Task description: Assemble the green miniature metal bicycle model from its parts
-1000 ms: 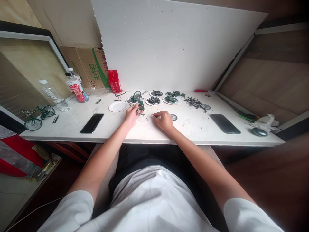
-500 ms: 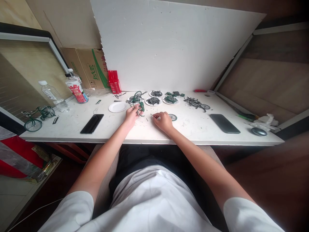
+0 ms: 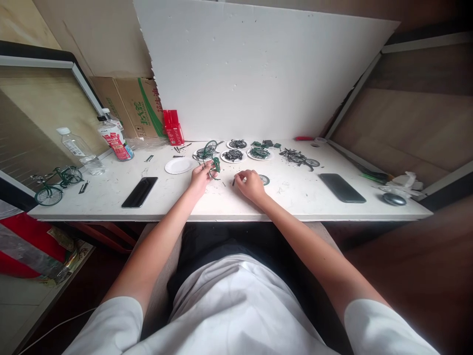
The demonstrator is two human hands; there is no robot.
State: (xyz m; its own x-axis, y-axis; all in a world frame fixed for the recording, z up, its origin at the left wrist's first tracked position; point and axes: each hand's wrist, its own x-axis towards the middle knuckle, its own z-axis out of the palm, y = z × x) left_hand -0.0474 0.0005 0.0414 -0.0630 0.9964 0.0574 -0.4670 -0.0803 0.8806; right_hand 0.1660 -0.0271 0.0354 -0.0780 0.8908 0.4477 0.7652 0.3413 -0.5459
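Observation:
A partly built green model bicycle (image 3: 216, 165) is held by my left hand (image 3: 200, 178), fingers closed around its frame, one spoked wheel raised toward the back. My right hand (image 3: 250, 184) rests low over the table to the right, fingers pinched together. A small dark piece (image 3: 233, 182) shows at those fingertips; its kind is too small to make out. Just right of that hand lies a loose spoked wheel (image 3: 264, 180), partly covered by it. Behind both hands stand white plates of bicycle parts, among them a plate of black parts (image 3: 234, 156) and a plate of green parts (image 3: 260, 153).
A bare white plate (image 3: 180, 165) lies left of my left hand. Two phones, one left (image 3: 140, 192) and one right (image 3: 342, 188), flank my arms. A finished model bicycle (image 3: 55, 183) and bottles (image 3: 116, 143) stand at left. Black parts (image 3: 299, 158) are heaped back right.
My right fingers have closed in and a light-coloured bit in them no longer shows; a dark piece shows at the tips instead. The left hand keeps the model bicycle. The view has shifted slightly.

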